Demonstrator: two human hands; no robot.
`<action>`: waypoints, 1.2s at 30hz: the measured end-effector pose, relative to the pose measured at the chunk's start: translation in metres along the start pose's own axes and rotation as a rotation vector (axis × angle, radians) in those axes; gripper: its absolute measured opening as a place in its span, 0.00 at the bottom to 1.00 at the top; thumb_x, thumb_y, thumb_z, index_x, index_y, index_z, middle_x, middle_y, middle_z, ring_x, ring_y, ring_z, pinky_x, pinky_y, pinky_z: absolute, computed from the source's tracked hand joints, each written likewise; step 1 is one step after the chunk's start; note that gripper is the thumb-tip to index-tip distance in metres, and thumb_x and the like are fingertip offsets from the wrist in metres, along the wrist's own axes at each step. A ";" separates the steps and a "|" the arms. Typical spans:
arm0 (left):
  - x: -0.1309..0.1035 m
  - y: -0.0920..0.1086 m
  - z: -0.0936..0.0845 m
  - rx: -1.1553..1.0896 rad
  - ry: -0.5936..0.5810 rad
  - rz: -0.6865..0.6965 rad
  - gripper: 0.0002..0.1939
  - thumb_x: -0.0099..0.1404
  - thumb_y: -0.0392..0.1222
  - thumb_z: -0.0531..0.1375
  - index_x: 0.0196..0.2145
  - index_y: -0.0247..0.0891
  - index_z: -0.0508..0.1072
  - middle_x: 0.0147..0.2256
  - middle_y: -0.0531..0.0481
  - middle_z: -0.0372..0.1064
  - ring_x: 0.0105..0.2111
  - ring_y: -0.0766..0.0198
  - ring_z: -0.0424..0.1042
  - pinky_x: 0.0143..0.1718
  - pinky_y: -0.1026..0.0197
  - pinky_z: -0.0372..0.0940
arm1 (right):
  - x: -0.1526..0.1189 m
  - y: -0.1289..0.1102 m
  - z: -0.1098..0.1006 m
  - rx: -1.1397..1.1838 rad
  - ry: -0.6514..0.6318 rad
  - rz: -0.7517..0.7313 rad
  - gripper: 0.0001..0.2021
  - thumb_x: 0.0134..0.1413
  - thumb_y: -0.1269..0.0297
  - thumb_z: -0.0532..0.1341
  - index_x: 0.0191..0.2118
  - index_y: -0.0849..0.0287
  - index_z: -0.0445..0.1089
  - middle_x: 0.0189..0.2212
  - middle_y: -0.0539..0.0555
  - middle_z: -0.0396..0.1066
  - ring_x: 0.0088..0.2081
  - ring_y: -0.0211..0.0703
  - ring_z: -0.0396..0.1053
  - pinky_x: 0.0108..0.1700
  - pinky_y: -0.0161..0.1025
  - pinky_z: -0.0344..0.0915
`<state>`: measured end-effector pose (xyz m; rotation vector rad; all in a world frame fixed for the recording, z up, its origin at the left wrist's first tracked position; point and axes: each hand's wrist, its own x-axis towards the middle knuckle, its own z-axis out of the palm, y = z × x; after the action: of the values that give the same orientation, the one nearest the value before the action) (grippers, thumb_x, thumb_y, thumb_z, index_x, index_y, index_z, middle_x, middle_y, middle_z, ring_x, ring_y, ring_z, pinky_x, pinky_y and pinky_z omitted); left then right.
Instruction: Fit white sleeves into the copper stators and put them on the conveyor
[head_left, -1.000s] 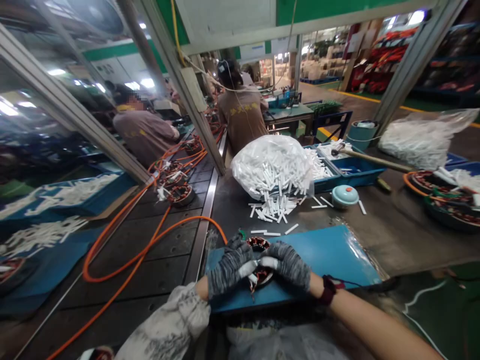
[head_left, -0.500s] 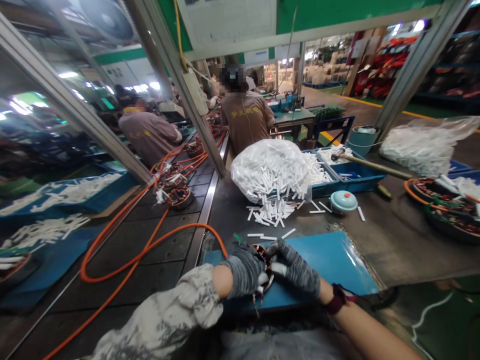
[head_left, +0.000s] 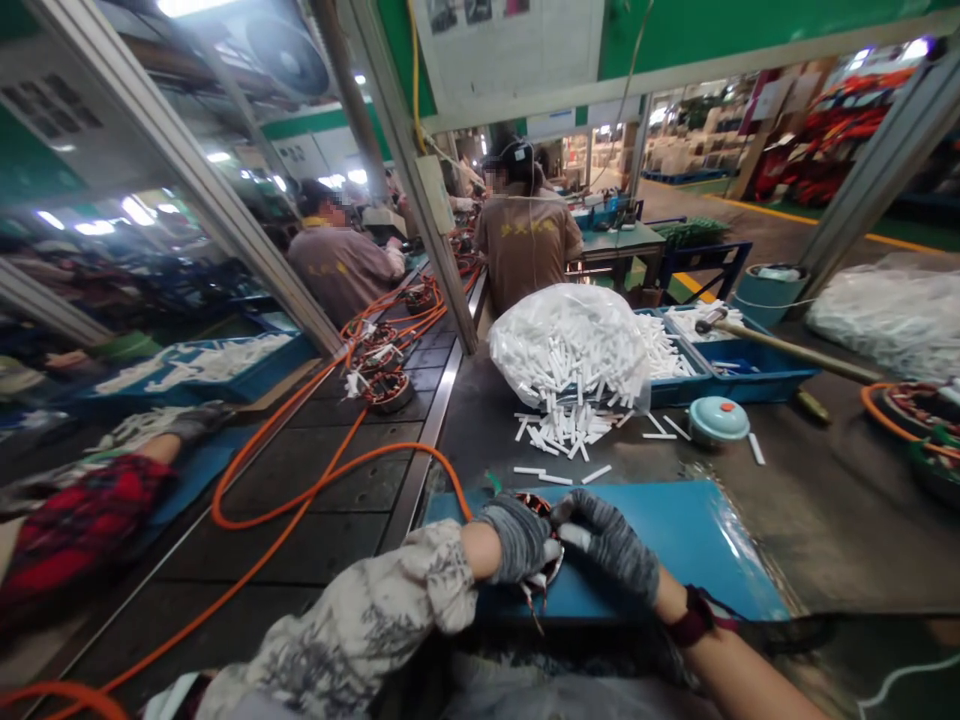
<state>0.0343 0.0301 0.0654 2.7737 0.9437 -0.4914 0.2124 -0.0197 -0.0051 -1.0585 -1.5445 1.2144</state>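
Note:
A motor stator [head_left: 556, 568], ring-shaped with copper windings, is held on the blue mat [head_left: 660, 520], with loose lead ends hanging toward me. My left hand [head_left: 517, 538], in a grey knit glove with pale fingertips, is closed around its left side and hides much of it. At the right rim, my right hand [head_left: 616, 545], gloved alike, has thumb and fingers pinched together against the windings. What lies between those fingertips is too small to make out. An orange hose-like cable [head_left: 420, 447] runs up to the mat just behind my left hand.
White tubes [head_left: 566, 430] spill from a plastic bag [head_left: 570, 345] beyond the mat. A lidded pale-blue bowl [head_left: 718, 424], blue bins [head_left: 772, 380] and a hammer [head_left: 795, 343] stand right. More stators [head_left: 388, 390] sit on the left track. A co-worker's red plaid sleeve [head_left: 97, 520] reaches in at far left.
The view has swung left, so the scene sits farther right and a co-worker's plaid sleeve and gloved hand appear at left. Both my hands keep their place on the stator.

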 end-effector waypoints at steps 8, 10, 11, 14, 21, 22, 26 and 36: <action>-0.032 0.002 0.001 -0.239 0.076 -0.189 0.18 0.67 0.55 0.62 0.47 0.41 0.80 0.40 0.44 0.81 0.41 0.49 0.80 0.45 0.51 0.72 | -0.009 0.000 0.006 -0.179 0.040 -0.130 0.12 0.67 0.52 0.61 0.47 0.51 0.76 0.44 0.56 0.78 0.47 0.50 0.74 0.56 0.53 0.70; -0.045 0.001 0.008 -0.344 0.198 -0.188 0.15 0.70 0.51 0.61 0.49 0.43 0.80 0.44 0.46 0.81 0.44 0.53 0.80 0.50 0.54 0.71 | -0.010 -0.001 0.007 -0.127 0.048 -0.109 0.11 0.66 0.51 0.62 0.46 0.51 0.76 0.44 0.56 0.78 0.47 0.50 0.75 0.56 0.53 0.71; -0.048 0.000 0.012 -0.370 0.245 -0.201 0.15 0.72 0.49 0.59 0.50 0.43 0.80 0.45 0.46 0.81 0.45 0.54 0.79 0.51 0.55 0.71 | -0.010 -0.001 0.007 -0.084 0.050 -0.079 0.11 0.65 0.51 0.63 0.45 0.51 0.76 0.43 0.55 0.79 0.46 0.50 0.76 0.54 0.52 0.72; -0.039 0.001 0.017 -0.289 0.215 -0.202 0.16 0.76 0.47 0.54 0.49 0.41 0.80 0.44 0.43 0.81 0.43 0.54 0.80 0.47 0.55 0.72 | -0.004 0.002 0.004 -0.004 0.042 -0.004 0.12 0.63 0.50 0.65 0.43 0.53 0.75 0.41 0.55 0.80 0.44 0.49 0.77 0.52 0.50 0.74; -0.018 0.000 -0.010 -0.179 0.072 -0.158 0.26 0.63 0.57 0.66 0.54 0.43 0.78 0.45 0.41 0.79 0.43 0.47 0.79 0.46 0.49 0.73 | -0.017 0.002 -0.008 -0.153 0.099 -0.058 0.10 0.67 0.53 0.61 0.45 0.49 0.77 0.41 0.55 0.81 0.43 0.51 0.79 0.50 0.49 0.77; -0.021 -0.003 -0.011 -0.208 0.135 -0.137 0.31 0.58 0.58 0.69 0.56 0.42 0.77 0.49 0.40 0.78 0.48 0.44 0.77 0.51 0.46 0.72 | -0.025 0.001 -0.010 -0.187 0.120 -0.097 0.10 0.67 0.54 0.61 0.47 0.47 0.78 0.43 0.54 0.81 0.44 0.51 0.79 0.51 0.48 0.77; -0.017 -0.028 -0.005 -0.505 0.286 -0.133 0.33 0.59 0.53 0.70 0.60 0.41 0.74 0.54 0.41 0.76 0.53 0.50 0.76 0.59 0.49 0.68 | -0.043 -0.005 -0.005 -0.352 0.000 -0.354 0.22 0.69 0.53 0.60 0.66 0.37 0.67 0.58 0.54 0.76 0.55 0.53 0.76 0.57 0.48 0.73; -0.028 -0.038 0.006 -0.592 0.626 0.020 0.12 0.64 0.42 0.67 0.45 0.40 0.81 0.50 0.43 0.75 0.53 0.52 0.75 0.58 0.48 0.69 | -0.028 -0.004 -0.007 -0.509 -0.176 -0.441 0.26 0.74 0.51 0.51 0.73 0.42 0.57 0.59 0.53 0.76 0.56 0.47 0.74 0.62 0.43 0.67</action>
<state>-0.0116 0.0430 0.0679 2.3792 0.9576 0.6109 0.2255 -0.0457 -0.0041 -0.8603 -2.1567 0.6352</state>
